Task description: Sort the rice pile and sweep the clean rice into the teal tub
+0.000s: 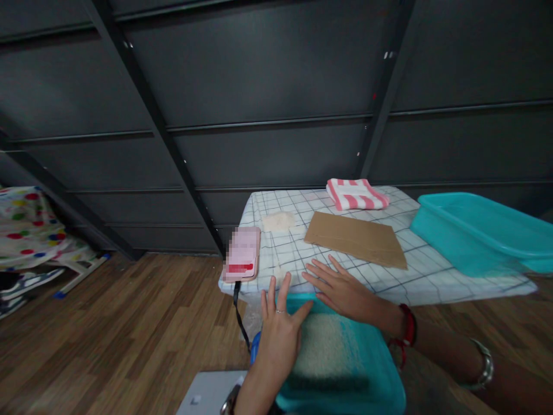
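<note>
My left hand (279,331) is over the left side of a turquoise plastic tub (384,374), fingers spread and nothing in its grip. Across from it, my right hand (341,288) stretches its fingers over the tub's far rim and the table edge, also holding nothing. Pale grains that look like rice (326,349) lie heaped in the tub. A small patch of similar grains (283,276) is on the checked tablecloth (298,199) just beyond my fingertips. Farther back lies a larger pale grain pile (279,221).
Flat brown cardboard (356,239) lies mid-table, with a folded pink-and-white striped towel (356,194) behind it. A second turquoise tub (466,236) stands at the right end. A pink phone case or wallet (244,251) with a black strap rests at the left edge. Dark panels rise behind.
</note>
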`<state>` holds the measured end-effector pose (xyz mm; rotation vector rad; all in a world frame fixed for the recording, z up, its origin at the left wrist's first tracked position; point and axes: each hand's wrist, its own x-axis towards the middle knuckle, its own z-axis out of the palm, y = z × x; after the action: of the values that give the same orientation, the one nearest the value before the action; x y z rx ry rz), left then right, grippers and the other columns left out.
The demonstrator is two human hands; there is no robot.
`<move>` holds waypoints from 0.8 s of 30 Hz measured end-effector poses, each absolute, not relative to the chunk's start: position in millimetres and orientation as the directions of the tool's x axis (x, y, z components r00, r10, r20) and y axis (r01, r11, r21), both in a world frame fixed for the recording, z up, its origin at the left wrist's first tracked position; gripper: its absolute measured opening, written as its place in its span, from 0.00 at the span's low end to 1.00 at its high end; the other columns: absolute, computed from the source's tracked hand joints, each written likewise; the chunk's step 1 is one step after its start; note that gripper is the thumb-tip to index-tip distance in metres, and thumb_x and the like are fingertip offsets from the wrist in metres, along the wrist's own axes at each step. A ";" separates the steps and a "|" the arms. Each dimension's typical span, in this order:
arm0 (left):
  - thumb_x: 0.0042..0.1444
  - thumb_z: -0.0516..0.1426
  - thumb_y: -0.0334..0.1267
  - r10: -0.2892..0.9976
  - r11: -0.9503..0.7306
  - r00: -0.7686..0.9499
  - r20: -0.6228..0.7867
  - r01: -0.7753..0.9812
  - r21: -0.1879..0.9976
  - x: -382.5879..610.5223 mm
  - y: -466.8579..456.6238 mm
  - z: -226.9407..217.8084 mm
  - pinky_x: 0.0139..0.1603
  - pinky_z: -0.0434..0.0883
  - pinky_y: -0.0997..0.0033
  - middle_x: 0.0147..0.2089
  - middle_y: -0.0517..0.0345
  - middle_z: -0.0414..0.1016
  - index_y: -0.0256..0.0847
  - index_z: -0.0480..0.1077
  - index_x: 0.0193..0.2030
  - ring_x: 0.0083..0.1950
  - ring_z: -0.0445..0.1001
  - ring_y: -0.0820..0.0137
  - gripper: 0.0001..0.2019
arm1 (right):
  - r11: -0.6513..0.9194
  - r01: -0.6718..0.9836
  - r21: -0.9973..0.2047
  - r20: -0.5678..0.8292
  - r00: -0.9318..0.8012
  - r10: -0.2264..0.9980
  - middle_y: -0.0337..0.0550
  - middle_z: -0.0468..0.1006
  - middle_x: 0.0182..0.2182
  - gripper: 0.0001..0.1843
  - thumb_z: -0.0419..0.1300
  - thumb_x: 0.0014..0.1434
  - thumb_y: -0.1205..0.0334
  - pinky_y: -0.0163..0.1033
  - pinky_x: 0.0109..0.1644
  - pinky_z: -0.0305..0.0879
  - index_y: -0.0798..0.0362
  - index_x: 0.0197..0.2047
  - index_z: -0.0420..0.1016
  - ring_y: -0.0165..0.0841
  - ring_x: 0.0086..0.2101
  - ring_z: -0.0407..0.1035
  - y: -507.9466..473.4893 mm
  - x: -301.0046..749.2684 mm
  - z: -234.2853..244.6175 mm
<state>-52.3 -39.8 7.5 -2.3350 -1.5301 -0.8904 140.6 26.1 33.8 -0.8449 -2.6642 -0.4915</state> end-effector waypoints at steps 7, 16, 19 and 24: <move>0.54 0.55 0.29 0.753 -0.131 -0.041 0.657 0.969 0.211 -63.7 -43.1 11.1 0.57 0.61 0.36 0.64 0.30 0.51 0.31 0.62 0.56 0.69 0.43 0.42 0.22 | 0.774 0.598 0.208 0.366 -0.781 0.506 0.54 0.70 0.55 0.22 0.50 0.64 0.59 0.60 0.58 0.56 0.57 0.59 0.63 0.45 0.57 0.59 26.2 140.0 35.4; 0.48 0.49 0.18 0.833 -0.089 -0.027 0.553 0.979 0.181 -81.7 -35.5 2.4 0.59 0.61 0.41 0.66 0.35 0.53 0.36 0.58 0.61 0.70 0.43 0.47 0.31 | 0.790 0.584 0.186 0.373 -0.786 0.493 0.54 0.70 0.54 0.23 0.55 0.62 0.57 0.58 0.59 0.56 0.56 0.59 0.63 0.44 0.57 0.59 25.1 122.7 34.9; 0.46 0.48 0.17 0.854 -0.074 -0.030 0.519 0.981 0.177 -80.5 -32.7 -2.2 0.59 0.60 0.41 0.67 0.39 0.55 0.39 0.57 0.63 0.70 0.44 0.49 0.35 | 0.828 0.537 0.159 0.410 -0.799 0.440 0.50 0.74 0.50 0.15 0.52 0.63 0.62 0.55 0.61 0.54 0.54 0.53 0.69 0.40 0.55 0.61 24.8 125.8 34.9; 0.51 0.47 0.18 0.850 -0.027 -0.067 0.522 0.985 0.170 -74.9 -29.7 -2.6 0.60 0.59 0.41 0.67 0.39 0.55 0.40 0.56 0.64 0.70 0.44 0.49 0.32 | 0.874 0.469 0.125 0.453 -0.811 0.371 0.47 0.76 0.46 0.12 0.51 0.63 0.68 0.54 0.62 0.52 0.54 0.46 0.73 0.38 0.54 0.63 23.0 131.1 37.7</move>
<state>-74.9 -29.7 -2.6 -1.9432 -1.9865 -0.7370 131.1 23.0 37.7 -0.6173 -2.6226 -0.3220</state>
